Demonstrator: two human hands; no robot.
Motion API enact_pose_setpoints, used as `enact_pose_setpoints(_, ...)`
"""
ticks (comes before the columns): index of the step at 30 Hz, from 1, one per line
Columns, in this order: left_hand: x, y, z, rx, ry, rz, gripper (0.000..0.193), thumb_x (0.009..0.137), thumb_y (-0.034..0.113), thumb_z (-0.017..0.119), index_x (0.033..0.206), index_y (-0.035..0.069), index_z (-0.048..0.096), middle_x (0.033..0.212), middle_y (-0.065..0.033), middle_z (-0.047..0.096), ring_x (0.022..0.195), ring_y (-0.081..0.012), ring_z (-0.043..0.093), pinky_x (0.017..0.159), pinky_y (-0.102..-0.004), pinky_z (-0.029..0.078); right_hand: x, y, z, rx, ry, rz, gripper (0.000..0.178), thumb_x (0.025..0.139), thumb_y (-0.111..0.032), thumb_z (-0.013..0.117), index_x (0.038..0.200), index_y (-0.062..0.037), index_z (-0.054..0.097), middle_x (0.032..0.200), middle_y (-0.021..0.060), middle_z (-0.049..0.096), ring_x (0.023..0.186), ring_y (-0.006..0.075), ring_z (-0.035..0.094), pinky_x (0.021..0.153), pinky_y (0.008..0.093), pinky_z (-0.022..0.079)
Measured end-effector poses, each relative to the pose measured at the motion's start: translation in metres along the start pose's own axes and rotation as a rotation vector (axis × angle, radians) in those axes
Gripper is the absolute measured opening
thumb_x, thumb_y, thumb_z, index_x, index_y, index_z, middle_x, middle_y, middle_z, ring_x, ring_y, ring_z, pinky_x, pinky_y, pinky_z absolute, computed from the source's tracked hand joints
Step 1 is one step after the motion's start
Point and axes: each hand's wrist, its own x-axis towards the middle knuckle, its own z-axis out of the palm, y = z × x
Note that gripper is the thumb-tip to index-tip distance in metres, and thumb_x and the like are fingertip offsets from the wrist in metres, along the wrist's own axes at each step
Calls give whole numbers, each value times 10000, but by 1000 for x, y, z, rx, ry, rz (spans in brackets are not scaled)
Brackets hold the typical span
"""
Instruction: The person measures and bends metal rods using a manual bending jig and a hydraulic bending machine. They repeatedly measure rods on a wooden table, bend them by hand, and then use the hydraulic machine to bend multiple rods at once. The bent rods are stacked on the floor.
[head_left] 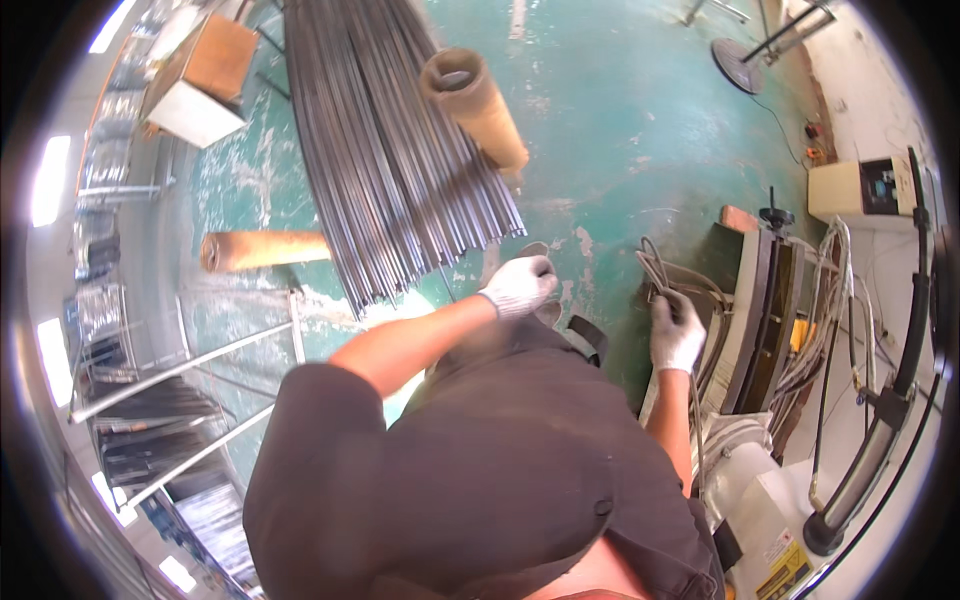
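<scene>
My left hand (522, 286), in a white glove with dark fingertips, is closed in front of my body, above my shoes. Whatever its curled fingers may hold is hidden. Just beyond it and to the left lie the near ends of a long bundle of dark metal bars (400, 190). My right hand (677, 332), gloved the same way, has its fingers bent inward over the right side. A loop of grey cable (653, 262) meets its fingertips; I cannot make out whether they grip the cable or something small.
Brown cardboard tubes (478, 110) (262, 250) lie over and under the bars. A white metal frame (215, 350) stands at left. At right are a dark upright machine part (765, 310), tangled hoses (825, 300) and a pale machine housing (775, 505). A carton (205, 75) sits far left.
</scene>
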Motion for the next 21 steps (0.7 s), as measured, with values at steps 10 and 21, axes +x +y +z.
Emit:
enact_pose_setpoints(10, -126, -101, -7, -323, 171, -292, 301, 1043, 251, 637, 1157, -12, 730, 873, -65, 704, 782, -157, 665, 755, -335, 543, -38, -105, 164, -143, -639, -140, 428, 938, -339, 752, 1254, -51, 764, 1144, 187, 801, 1084, 361, 764, 983, 421, 585)
enact_pose_setpoints(21, -191, -233, -82, -275, 189, -224, 283, 1020, 261, 634, 1090, -2, 715, 890, -152, 706, 821, -242, 690, 813, -394, 560, -155, -176, 360, -399, -1054, -31, 456, 929, -422, 758, 1218, -73, 800, 1238, 209, 776, 1193, 347, 738, 1047, 436, 567)
